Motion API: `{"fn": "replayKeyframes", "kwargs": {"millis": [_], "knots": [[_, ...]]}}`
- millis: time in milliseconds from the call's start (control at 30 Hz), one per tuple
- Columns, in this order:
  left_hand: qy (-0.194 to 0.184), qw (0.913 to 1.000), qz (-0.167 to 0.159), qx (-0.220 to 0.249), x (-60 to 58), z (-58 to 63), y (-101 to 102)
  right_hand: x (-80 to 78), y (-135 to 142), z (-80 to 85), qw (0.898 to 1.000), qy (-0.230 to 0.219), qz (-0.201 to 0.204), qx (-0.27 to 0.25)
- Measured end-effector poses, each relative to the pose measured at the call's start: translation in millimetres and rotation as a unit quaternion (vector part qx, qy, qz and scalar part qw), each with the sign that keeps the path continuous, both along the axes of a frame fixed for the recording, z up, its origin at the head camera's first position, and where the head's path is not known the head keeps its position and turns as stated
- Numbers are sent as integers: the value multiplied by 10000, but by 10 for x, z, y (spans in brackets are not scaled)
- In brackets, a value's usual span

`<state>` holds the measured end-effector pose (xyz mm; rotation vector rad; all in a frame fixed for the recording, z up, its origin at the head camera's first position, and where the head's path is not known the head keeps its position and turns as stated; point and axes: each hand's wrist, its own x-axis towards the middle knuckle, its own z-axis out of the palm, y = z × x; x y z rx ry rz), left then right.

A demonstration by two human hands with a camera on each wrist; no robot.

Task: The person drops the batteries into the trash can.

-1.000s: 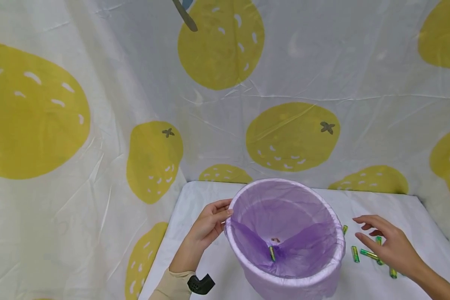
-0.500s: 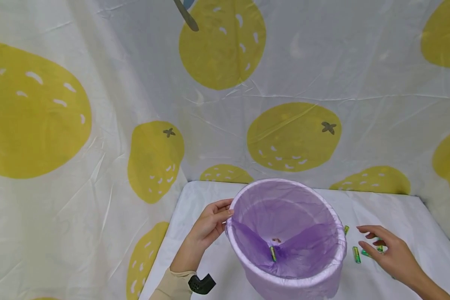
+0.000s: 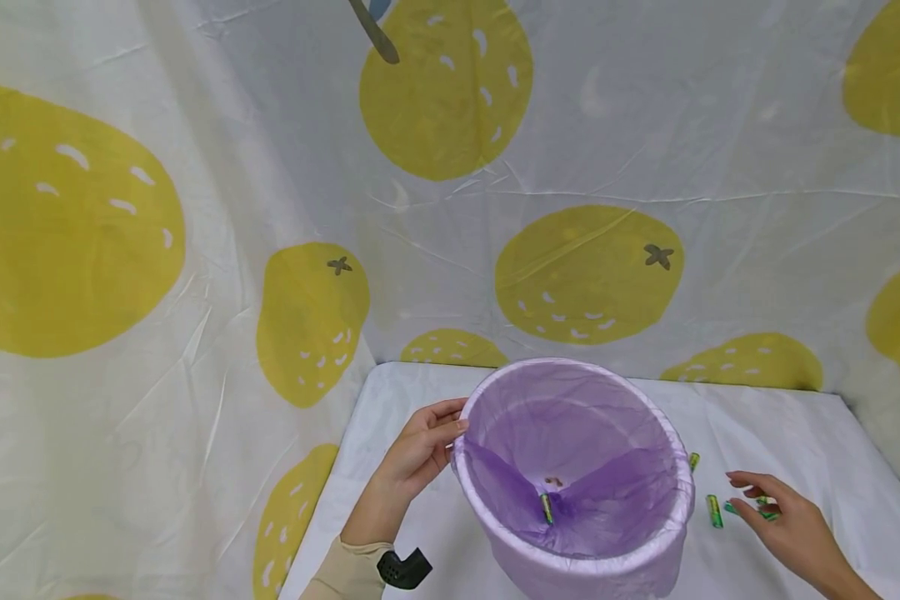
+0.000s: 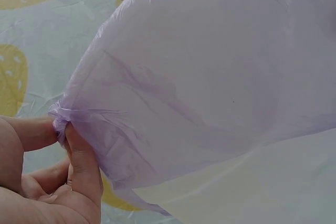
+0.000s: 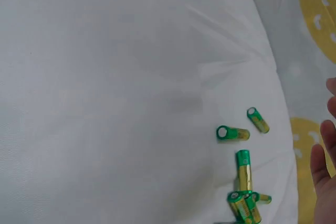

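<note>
My left hand (image 3: 412, 454) pinches the left rim of a bin (image 3: 581, 575). A thin purple bin liner (image 3: 570, 425) is folded over that rim. Close up in the left wrist view, thumb and finger of the left hand (image 4: 58, 182) hold the gathered liner (image 4: 189, 72). One green and gold battery (image 3: 547, 508) lies inside, on the liner. My right hand (image 3: 791, 525) hovers over loose batteries (image 3: 714, 511), its fingers loosely bent and nothing between them. It partly hides some of them. The right wrist view shows its fingertips (image 5: 317, 161) apart from the clustered batteries (image 5: 244, 169).
A white cloth covers the table (image 3: 420, 387). Another battery (image 3: 693, 461) lies right beside the bin's right side. Behind and to the left hangs a pale curtain (image 3: 435, 217) printed with yellow fruit.
My right hand has come down and nearer to me over the batteries, covering different ones. The left hand and the bin stay in place.
</note>
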<state>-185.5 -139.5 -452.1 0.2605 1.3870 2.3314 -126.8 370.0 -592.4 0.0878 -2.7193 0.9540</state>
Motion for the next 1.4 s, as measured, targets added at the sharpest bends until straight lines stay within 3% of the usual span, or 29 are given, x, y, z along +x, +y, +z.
{"fn": "replayKeyframes", "kwargs": {"millis": [233, 400, 700, 867, 1033, 1400], "knots": [[-13, 10000, -2, 26, 2, -11, -10, -14, 88, -182, 9999, -28, -41, 146], [95, 9999, -41, -7, -11, -12, -16, -62, 178, -322, 9978, -458, -97, 472], [92, 9999, -78, 81, -17, 0, -13, -107, 390, -686, 9953, -830, -135, 474], [107, 9999, -100, 80, -25, -5, -5, -161, 422, -817, 9961, -630, -165, 594], [89, 9999, -100, 98, -23, -3, -1, -193, 423, -838, 9936, -743, -217, 818], [43, 9999, -81, 93, -19, 3, -10, -216, 433, -924, 9954, -265, -167, 900]]}}
